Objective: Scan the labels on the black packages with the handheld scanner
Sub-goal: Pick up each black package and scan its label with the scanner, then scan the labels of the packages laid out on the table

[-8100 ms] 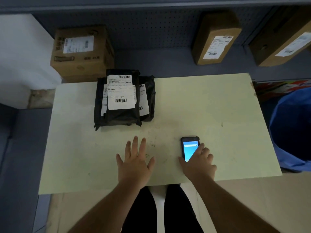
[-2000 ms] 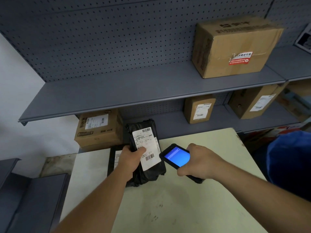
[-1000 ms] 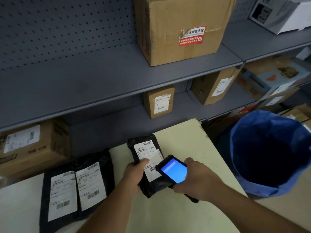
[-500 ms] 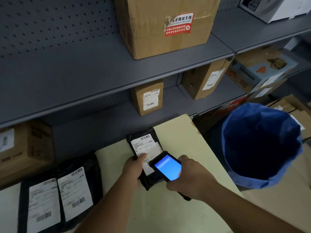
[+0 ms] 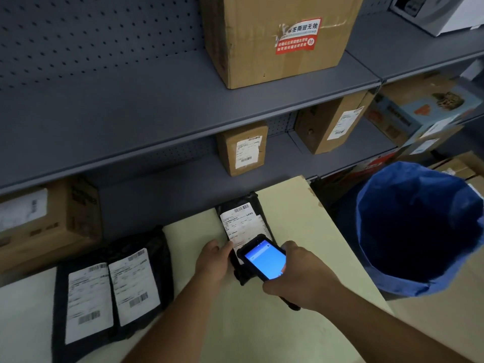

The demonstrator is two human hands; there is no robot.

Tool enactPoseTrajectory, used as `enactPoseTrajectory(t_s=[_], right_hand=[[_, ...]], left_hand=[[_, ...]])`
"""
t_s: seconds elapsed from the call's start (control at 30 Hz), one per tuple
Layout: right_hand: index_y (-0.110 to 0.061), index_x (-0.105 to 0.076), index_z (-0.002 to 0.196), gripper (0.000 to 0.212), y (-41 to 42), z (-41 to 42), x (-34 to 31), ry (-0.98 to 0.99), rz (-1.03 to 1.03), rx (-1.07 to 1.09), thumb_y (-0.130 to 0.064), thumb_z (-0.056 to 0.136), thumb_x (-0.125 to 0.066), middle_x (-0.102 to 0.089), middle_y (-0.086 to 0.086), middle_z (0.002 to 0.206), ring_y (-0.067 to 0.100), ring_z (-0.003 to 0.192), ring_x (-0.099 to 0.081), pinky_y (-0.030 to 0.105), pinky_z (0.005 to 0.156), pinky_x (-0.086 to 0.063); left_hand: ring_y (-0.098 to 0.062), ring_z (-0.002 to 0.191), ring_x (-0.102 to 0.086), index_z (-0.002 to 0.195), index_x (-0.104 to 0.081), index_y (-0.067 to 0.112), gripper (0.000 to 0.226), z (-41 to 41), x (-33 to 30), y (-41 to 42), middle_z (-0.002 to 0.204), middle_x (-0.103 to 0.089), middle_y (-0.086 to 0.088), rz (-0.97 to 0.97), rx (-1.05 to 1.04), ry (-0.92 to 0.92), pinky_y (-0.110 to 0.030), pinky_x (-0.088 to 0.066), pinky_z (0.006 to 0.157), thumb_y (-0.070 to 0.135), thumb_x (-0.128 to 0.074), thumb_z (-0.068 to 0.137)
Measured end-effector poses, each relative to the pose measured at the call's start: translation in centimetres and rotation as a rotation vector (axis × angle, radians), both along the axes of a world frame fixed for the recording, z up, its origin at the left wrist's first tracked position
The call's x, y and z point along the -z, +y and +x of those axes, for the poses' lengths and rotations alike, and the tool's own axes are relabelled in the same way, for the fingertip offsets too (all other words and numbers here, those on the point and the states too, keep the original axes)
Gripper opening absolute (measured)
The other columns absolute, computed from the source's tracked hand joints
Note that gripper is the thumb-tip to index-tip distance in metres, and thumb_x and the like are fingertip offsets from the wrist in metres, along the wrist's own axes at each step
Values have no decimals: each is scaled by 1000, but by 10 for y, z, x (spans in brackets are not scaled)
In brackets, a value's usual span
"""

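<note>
Item: package (image 5: 245, 226) held for scanning, near the table's (image 5: 301, 221) far edge.
Left hand (image 5: 213, 262) grasps its lower left edge; right hand (image 5: 301, 280) grips scanner (image 5: 262, 259) over the label's (image 5: 242, 227) lower end, label's long axis running away from the hands.

Readable only on the red-and-white sticker (image 5: 296, 37) of the large cardboard box (image 5: 275, 38): "无效" and a circled "封". Shipping-label print and barcodes elsewhere too blurred to read.

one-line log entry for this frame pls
phase: scanning | left hand: grips black package on table | right hand: holds scanner over its label | two black packages: lying at left
</note>
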State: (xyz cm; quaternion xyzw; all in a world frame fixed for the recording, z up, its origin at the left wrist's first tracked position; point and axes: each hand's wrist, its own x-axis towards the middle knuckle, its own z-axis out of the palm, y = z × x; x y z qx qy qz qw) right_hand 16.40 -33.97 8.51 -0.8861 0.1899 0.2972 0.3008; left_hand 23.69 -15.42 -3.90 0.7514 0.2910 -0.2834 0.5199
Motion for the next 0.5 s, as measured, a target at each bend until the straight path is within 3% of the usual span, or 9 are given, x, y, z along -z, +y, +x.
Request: enactPoseTrajectory(t_s=[0.17, 0.33, 0.5], right_hand=[[-25, -53, 110, 58, 37, 4, -6, -13, -12, -67, -43, 62, -79, -64, -5, 99, 16, 86, -69, 43, 82, -66], [-26, -52, 102, 49, 77, 8, -9, -34, -38, -137, -44, 63, -76, -66, -6, 93, 16, 82, -70, 40, 76, -63], [-28, -51, 102, 50, 119, 6, -9, -47, -4, -198, -42, 67, -83, -64, -5, 95, 12, 81, -66, 30, 63, -55]], left_hand=[[-27, 136, -54, 156, -45, 17, 67, -7, -15, 45, 156, -51, -6, -19, -87, -17, -37, -42, 112, 38, -69, 97], [-26, 137, -53, 155, -48, 16, 65, -19, -25, 91, 155, -53, -6, -18, -148, -58, -31, -41, 106, 36, -70, 97], [-31, 138, -51, 155, -48, 23, 60, -28, -39, 147, 156, -50, -4, 37, -135, -60, -36, -42, 110, 43, -61, 100]])
